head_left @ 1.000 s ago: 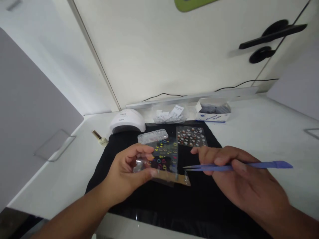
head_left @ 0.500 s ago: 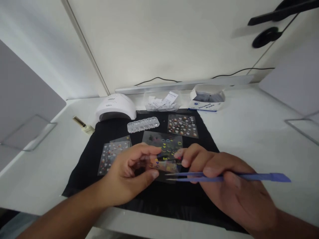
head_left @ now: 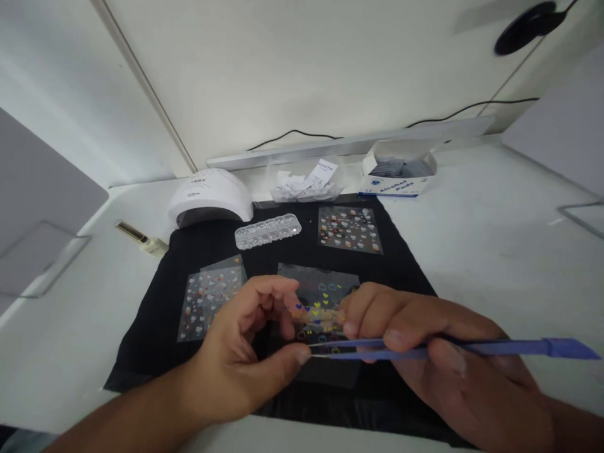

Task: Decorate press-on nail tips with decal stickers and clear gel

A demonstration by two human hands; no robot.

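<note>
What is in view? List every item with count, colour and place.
black cloth mat: 1, black, table centre
clear sheets of colourful nail stickers: 3, far right, near left, one under the hands
clear plastic compartment box: 1, clear, far mat edge
white domed nail lamp: 1, white, behind mat, left
small glass bottle: 1, pale, left of mat
white paper wrappers: a pile, white, behind mat
blue-and-white pad box: 1, far right
blue tweezers: 1, in right hand
left hand: on middle sheet
right hand: holding tweezers

Nail-art desk: curing lamp (head_left: 210, 196), sticker sheets (head_left: 348, 229), alcohol pads (head_left: 395, 178).
</note>
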